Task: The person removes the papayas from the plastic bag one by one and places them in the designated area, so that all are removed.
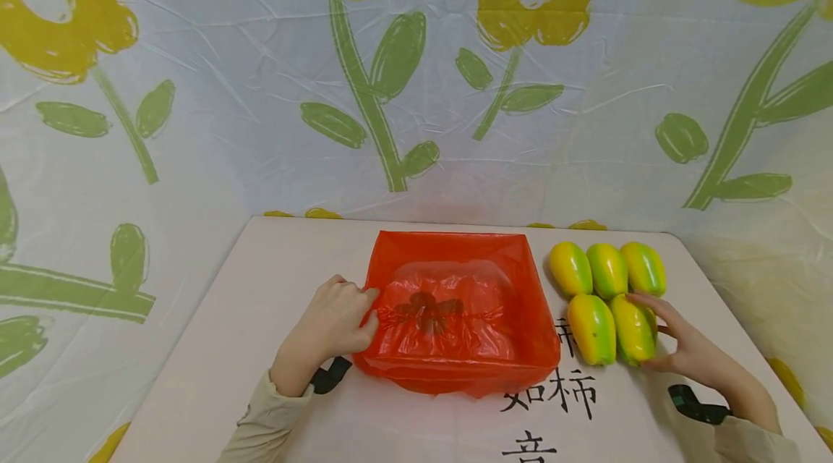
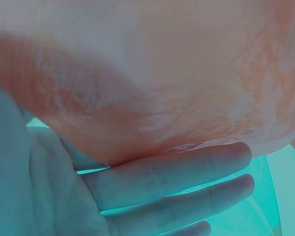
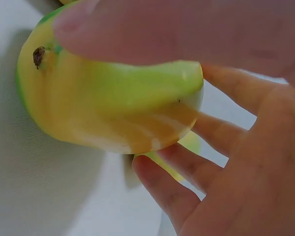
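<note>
A translucent red plastic bag (image 1: 455, 369) stands opened out in a box shape on the table. At its left rim, my left hand (image 1: 335, 322) pinches the film between thumb and index finger. The other fingers (image 2: 172, 179) lie straight along the outside of the bag in the left wrist view; the bag hides the index finger there. To the right of the bag, my right hand (image 1: 683, 347) curves round a yellow-green mango (image 1: 634, 329), thumb at the near end, fingers at the far side. This mango (image 3: 108, 103) rests on the table, stem nub showing.
Several other mangoes (image 1: 607, 271) sit close together beside and behind the held one. Black characters (image 1: 573, 391) are printed on the pale table (image 1: 260, 268). A flower-patterned cloth (image 1: 260, 87) surrounds the back and sides.
</note>
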The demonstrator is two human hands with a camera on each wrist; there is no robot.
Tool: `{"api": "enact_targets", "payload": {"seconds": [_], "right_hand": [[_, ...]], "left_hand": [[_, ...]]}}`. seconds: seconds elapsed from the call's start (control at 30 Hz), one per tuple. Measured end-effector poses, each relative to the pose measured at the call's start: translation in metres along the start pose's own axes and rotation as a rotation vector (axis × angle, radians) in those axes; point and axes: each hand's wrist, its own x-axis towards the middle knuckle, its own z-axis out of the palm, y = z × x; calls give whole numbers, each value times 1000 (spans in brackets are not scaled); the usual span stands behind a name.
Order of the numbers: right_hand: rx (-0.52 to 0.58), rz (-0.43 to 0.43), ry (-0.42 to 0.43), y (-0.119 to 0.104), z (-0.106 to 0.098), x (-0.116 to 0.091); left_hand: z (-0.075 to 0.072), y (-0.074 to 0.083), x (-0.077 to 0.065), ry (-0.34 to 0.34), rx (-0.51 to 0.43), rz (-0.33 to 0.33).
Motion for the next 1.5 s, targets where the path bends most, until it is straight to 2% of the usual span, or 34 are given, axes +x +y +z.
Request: {"api": "enact_targets", "payload": {"seconds": [0.1,0.27,0.7,1.5], "right_hand": [[24,26,0,0,0,0],[65,18,1,0,0,-1],[70,19,-11,2,0,-1],[167,-48,-43,-3,-2,-3]], "left_hand": [[0,0,0,-7,0,0],[0,0,0,-16,1,-2],[1,1,0,-8,-1,4],[-1,2,0,-15,6,5]]}}
